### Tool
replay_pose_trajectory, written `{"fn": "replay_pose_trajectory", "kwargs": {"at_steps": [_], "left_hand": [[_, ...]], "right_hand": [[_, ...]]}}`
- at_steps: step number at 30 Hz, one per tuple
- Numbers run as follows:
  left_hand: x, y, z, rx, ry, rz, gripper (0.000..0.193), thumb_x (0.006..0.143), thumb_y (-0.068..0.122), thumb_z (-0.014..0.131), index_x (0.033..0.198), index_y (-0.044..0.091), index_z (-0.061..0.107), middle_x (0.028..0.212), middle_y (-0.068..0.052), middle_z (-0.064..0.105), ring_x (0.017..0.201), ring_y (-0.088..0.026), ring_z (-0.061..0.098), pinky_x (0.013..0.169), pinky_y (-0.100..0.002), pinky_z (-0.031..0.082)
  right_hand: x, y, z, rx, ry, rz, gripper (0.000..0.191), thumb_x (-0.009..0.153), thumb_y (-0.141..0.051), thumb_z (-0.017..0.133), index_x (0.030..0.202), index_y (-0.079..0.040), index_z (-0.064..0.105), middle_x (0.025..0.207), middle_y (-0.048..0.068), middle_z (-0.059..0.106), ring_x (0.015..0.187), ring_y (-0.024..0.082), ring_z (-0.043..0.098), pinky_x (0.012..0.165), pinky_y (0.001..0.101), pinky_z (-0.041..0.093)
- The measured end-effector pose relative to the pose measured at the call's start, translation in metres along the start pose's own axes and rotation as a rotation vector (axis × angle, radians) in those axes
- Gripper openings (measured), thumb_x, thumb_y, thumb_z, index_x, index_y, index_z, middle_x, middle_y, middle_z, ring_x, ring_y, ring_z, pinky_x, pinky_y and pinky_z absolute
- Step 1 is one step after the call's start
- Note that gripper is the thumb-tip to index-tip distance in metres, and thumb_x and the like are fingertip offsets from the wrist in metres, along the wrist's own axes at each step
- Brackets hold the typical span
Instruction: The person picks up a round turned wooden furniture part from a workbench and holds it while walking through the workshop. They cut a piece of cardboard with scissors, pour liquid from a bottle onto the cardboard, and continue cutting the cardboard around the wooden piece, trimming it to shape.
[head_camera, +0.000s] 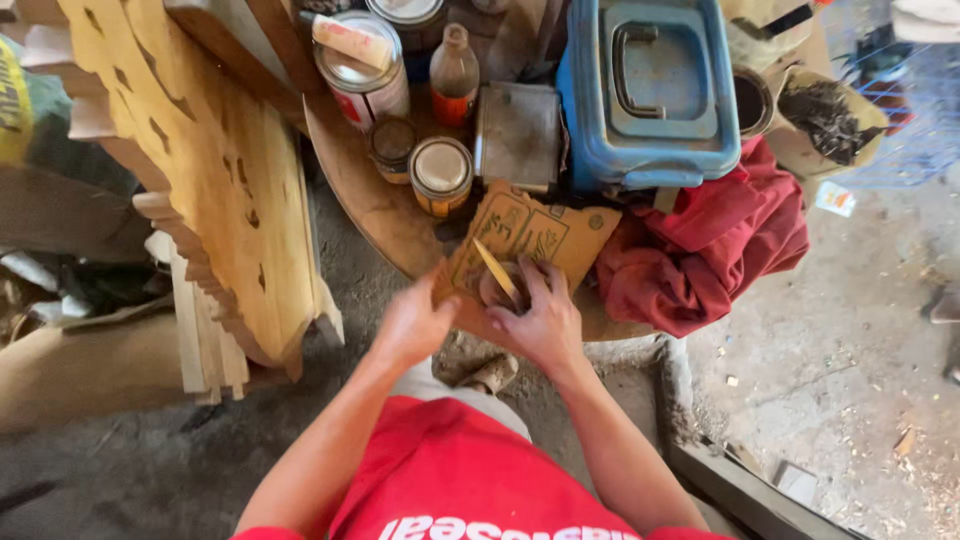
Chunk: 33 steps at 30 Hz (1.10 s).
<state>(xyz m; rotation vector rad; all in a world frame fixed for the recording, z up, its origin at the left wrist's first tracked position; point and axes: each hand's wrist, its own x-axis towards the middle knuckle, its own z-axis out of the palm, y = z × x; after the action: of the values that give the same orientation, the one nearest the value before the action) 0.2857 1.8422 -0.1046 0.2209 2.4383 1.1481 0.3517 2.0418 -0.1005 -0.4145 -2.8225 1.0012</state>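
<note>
My left hand (412, 325) grips the near edge of a brown cardboard piece (540, 232) lying on a round wooden table (352, 165). Fingers curled, my right hand (537, 320) rests on the same cardboard and holds a thin pale wooden stick (495, 270), which points up and to the left. Under the right hand's fingers sits a small round object, mostly hidden. Both forearms reach out from my red shirt (455, 480).
On the table stand two small tins (440, 172), a large can (362, 75) with a brush on top, a brown bottle (455, 70), a blue plastic case (650, 90) and a red cloth (710, 245). A carved wooden panel (205, 170) leans at the left. Dirt floor lies around.
</note>
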Motion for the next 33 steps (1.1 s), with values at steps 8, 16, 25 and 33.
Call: {"fn": "replay_pose_trajectory", "kwargs": {"at_steps": [8, 16, 25, 33], "left_hand": [[0.087, 0.056, -0.112, 0.099, 0.433, 0.556, 0.064, 0.09, 0.02, 0.081, 0.145, 0.0, 0.053, 0.139, -0.019, 0.062, 0.116, -0.034, 0.067, 0.097, -0.041, 0.057], [0.266, 0.062, -0.086, 0.191, 0.158, 0.355, 0.099, 0.062, 0.026, 0.096, 0.143, 0.006, 0.043, 0.13, -0.022, 0.063, 0.117, -0.043, 0.06, 0.097, -0.049, 0.049], [0.172, 0.107, -0.109, 0.252, 0.492, 0.863, 0.063, 0.079, 0.008, 0.084, 0.134, 0.013, 0.055, 0.134, -0.012, 0.058, 0.1, -0.034, 0.071, 0.072, -0.042, 0.059], [0.055, 0.174, -0.167, 0.182, 0.533, 1.036, 0.054, 0.1, 0.007, 0.074, 0.145, 0.023, 0.051, 0.151, -0.001, 0.045, 0.122, -0.019, 0.07, 0.098, -0.029, 0.063]], "right_hand": [[0.002, 0.01, 0.026, 0.028, -0.008, -0.006, 0.087, 0.064, -0.039, 0.091, 0.14, -0.012, 0.059, 0.135, 0.021, 0.056, 0.111, 0.042, 0.065, 0.085, 0.0483, 0.057], [0.008, 0.003, 0.028, -0.011, 0.009, -0.012, 0.088, 0.062, -0.04, 0.092, 0.139, -0.013, 0.06, 0.13, 0.018, 0.059, 0.107, 0.039, 0.067, 0.08, 0.0469, 0.059], [0.005, 0.002, 0.033, -0.059, 0.012, 0.02, 0.088, 0.057, -0.044, 0.092, 0.133, -0.013, 0.063, 0.125, 0.015, 0.06, 0.098, 0.037, 0.07, 0.073, 0.0462, 0.059], [0.005, -0.005, 0.036, -0.116, 0.003, 0.011, 0.087, 0.06, -0.05, 0.09, 0.136, -0.015, 0.063, 0.126, 0.013, 0.059, 0.095, 0.036, 0.069, 0.072, 0.0464, 0.059]]}}
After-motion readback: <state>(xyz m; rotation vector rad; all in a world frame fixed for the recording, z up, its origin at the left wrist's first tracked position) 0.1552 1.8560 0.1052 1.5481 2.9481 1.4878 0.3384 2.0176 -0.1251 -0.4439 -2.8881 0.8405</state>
